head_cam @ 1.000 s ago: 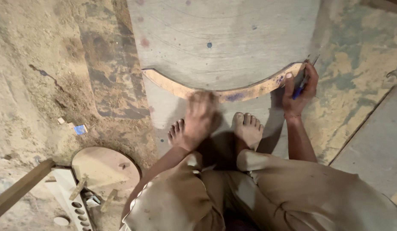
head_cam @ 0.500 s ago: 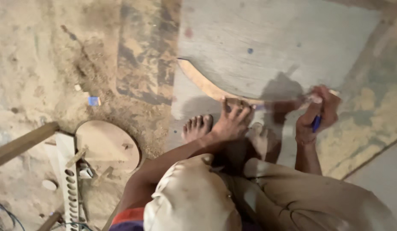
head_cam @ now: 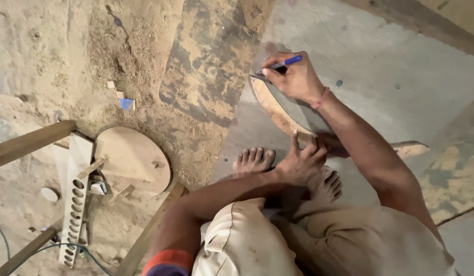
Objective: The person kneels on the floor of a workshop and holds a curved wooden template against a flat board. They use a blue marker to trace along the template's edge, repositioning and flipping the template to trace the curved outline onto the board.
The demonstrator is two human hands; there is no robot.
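Blue pen (head_cam: 287,62) on curved wooden template (head_cam: 278,108)

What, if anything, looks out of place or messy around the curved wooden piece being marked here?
Sawdust lies spilled across the floor left of the grey board. A small blue scrap sits loose in it. The curved template lies flat under both hands; nothing there looks damaged.

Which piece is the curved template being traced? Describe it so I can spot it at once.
Find the big grey sheet on the dusty floor. On its near edge lies a thin, arc-shaped wooden strip, pinned by the left hand, its far tip under the right hand with the blue pen. It is curved, unlike the round wooden disc nearby.
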